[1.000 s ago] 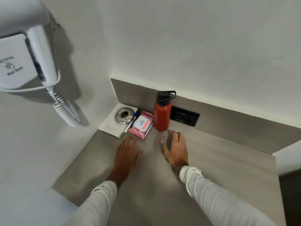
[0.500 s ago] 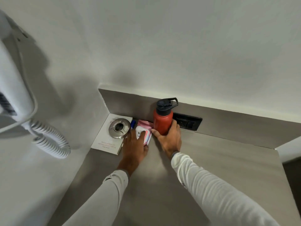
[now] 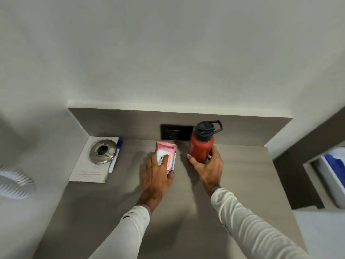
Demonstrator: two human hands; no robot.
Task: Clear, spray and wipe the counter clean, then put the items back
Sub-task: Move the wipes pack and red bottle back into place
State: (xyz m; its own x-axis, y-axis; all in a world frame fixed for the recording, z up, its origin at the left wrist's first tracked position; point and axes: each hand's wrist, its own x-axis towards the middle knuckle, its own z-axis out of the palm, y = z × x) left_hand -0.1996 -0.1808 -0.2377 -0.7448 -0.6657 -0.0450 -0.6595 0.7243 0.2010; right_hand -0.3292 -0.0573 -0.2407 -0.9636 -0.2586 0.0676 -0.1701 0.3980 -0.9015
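A red bottle [image 3: 200,149] with a black lid stands upright near the back of the grey counter [image 3: 186,212]. My right hand [image 3: 209,168] is wrapped around its lower half. A pink pack of wipes [image 3: 167,153] lies flat to the left of the bottle, and my left hand [image 3: 156,173] grips its near end, fingers on top. At the back left corner a metal ashtray [image 3: 102,151] sits on a white booklet [image 3: 93,165], with a blue and white pen [image 3: 116,157] beside it.
A black socket plate [image 3: 175,132] is set in the grey backsplash behind the wipes. White walls close the left and back. A coiled white hair-dryer cord [image 3: 15,182] hangs at the left. A white and blue object [image 3: 334,172] shows past the counter's right end.
Both hands reached forward from the bare counter and took hold, the left of the wipes pack, the right of the bottle. Both items now sit further right, away from the booklet.
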